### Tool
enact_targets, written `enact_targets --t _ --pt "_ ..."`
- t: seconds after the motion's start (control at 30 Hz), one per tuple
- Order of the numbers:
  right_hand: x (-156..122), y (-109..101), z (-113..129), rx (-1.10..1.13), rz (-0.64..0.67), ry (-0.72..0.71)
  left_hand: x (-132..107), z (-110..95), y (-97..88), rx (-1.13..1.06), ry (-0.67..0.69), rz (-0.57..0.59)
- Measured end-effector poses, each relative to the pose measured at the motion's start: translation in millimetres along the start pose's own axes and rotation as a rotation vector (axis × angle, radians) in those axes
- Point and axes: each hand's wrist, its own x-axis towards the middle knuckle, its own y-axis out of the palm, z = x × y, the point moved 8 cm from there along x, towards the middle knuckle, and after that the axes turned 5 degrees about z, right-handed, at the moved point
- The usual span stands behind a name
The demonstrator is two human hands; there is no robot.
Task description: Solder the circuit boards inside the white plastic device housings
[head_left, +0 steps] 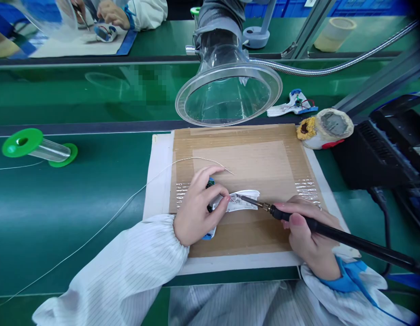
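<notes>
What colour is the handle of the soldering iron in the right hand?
Black: the soldering iron handle shows in the head view.

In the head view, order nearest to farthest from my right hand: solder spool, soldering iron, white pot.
1. Soldering iron: held in your right hand
2. White pot: by the cardboard's far right corner
3. Solder spool: away to the left

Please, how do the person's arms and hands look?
Left sleeve and right sleeve are whitish, thinly striped; the left gathers at its cuff. Left hand and right hand wear no gloves. A blue band with cord is on the right wrist.
</notes>
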Motion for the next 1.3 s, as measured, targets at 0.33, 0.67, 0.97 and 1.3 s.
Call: enact_targets --t 0.33,0.67,0.97,1.3 --pt "2.0 1.7 0.1 -0.038 -0.003 0.01 1.1 -0.5 0.7 0.003 -0.001 -0.012" --pt "-2.4 -16.0 -9.0 0.012 -0.244 0.054 0.2 -1.1 0.0 -0.02 -0.006 -0.012" --pt "-0.3 -4.5 -4.8 -0.023 -0.076 0.05 -0.4 -1.8 0.2 -0.01 0.006 -0.024" --pt "0.2 -11.6 -11.0 0.026 -0.137 0.106 0.6 -2.4 0.2 0.007 -0.004 -0.029"
